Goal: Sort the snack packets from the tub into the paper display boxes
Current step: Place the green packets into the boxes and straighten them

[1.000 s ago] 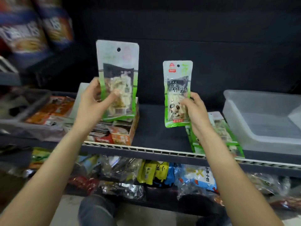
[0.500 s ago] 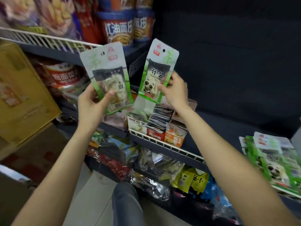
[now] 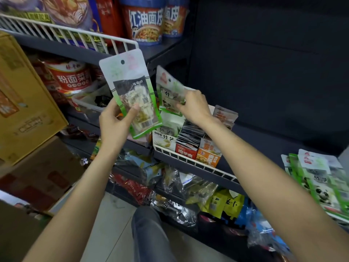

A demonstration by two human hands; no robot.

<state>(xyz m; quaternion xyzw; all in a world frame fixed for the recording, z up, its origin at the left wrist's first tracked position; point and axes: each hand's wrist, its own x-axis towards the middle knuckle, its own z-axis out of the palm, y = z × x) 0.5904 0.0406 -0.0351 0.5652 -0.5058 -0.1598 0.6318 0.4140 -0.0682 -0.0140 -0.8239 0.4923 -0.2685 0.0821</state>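
Observation:
My left hand grips a green-edged clear snack packet by its lower part, back side up, held in front of the shelf. My right hand holds a second green snack packet tilted down over the white-and-green paper display box at the left of a row of boxes. A red box and an orange box stand beside it, packed with packets. More green packets lie piled on the shelf at the far right. The tub is out of view.
A white wire rail runs along the shelf front. Noodle cups stand on the upper shelf. Cardboard cartons are stacked at the left. Loose bagged snacks fill the lower shelf. My knee is below.
My right hand has lowered its packet toward the leftmost display box. The left hand keeps its packet up, now tilted further. The view has shifted slightly closer to the boxes.

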